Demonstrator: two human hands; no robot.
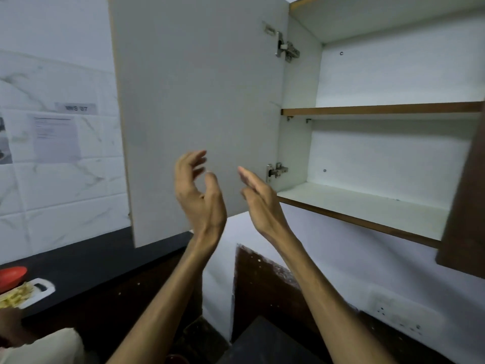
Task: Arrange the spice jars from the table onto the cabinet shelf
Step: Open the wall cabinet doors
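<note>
The wall cabinet stands open, its white door [199, 114] swung out to the left. Inside, the lower shelf [367, 208] and the upper shelf [380, 108] hold nothing. Both hands are raised in front of the door's lower edge. My left hand [199, 195] has relaxed, loosely curved fingers and holds nothing. My right hand [259, 203] is held out with straight fingers pointing up-left, just left of the lower shelf's front corner, also holding nothing. No spice jars are in view.
A black countertop [86, 266] runs below the door. At its left edge lie a red object [11, 277] and a white board with yellow food strips [23, 295]. A second brown cabinet door [464, 206] hangs at the right. A wall socket [399, 313] sits below the cabinet.
</note>
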